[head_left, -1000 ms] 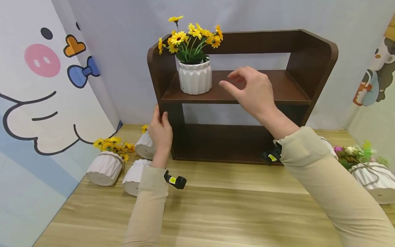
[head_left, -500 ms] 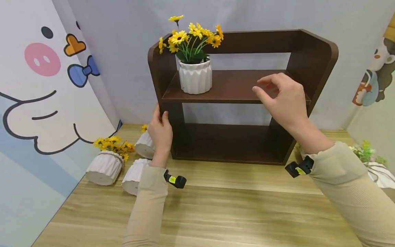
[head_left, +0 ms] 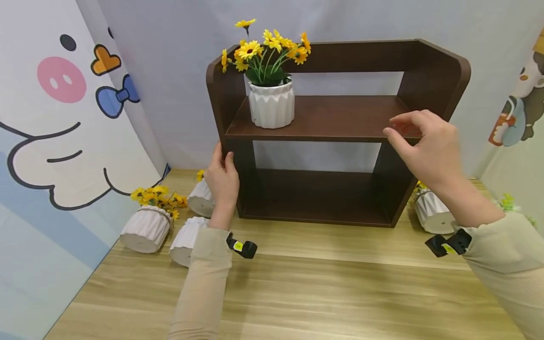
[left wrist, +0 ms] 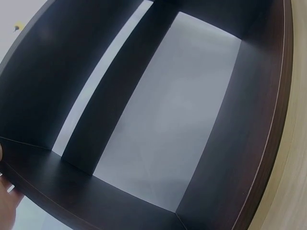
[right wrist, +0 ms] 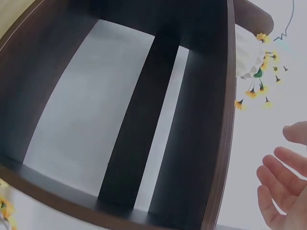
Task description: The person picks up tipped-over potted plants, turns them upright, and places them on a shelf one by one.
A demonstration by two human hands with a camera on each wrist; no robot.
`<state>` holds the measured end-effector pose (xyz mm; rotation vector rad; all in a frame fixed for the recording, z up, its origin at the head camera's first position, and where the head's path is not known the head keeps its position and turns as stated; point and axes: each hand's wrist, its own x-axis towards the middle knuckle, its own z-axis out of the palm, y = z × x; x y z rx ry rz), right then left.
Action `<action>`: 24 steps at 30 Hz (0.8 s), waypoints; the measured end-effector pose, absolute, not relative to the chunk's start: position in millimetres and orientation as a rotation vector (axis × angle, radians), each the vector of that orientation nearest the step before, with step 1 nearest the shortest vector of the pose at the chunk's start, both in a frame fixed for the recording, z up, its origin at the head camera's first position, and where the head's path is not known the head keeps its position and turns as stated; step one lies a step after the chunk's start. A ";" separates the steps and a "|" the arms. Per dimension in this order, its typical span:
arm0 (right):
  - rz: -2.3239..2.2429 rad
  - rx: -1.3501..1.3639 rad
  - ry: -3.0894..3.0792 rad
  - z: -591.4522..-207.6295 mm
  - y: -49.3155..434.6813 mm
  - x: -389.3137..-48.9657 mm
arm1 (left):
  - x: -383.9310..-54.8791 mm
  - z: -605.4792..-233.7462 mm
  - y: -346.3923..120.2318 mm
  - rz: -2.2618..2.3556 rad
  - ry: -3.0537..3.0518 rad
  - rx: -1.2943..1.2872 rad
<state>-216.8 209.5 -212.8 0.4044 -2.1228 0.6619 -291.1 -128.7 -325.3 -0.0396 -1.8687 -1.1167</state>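
A dark brown two-tier shelf (head_left: 348, 115) stands at the back of the table. On the left end of its upper board sits a white fluted pot of yellow flowers (head_left: 273, 105), upright. My left hand (head_left: 223, 183) grips the edge of the left side panel, thumb at the front edge and fingers along the outside; those fingers (left wrist: 6, 206) show at the left wrist view's corner. My right hand (head_left: 431, 148), holding nothing, hovers before the shelf's right side with thumb and fingers spread in a loose curve. The right wrist view shows these apart fingers (right wrist: 283, 179) too.
White pots with yellow flowers lie tipped over left of the shelf, one flower pot (head_left: 146, 229) farthest out and another pot (head_left: 187, 242) beside my left forearm. Another tipped pot (head_left: 432, 212) lies right of the shelf, below my right wrist. The wooden table (head_left: 318, 283) spreads in front.
My right hand has moved right and slightly down, from near the flower pot on the upper board to the shelf's right side. The left hand keeps its place.
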 end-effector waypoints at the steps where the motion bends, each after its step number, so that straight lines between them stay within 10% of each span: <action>1: 0.660 0.396 -2.126 -213.7 211.9 -215.8 | -291.4 -325.3 -128.8 -1.114 -1.872 -0.038; 24: 0.471 0.208 -2.253 -236.9 277.5 -189.1 | -291.5 -325.4 -128.8 -1.125 -1.871 -0.065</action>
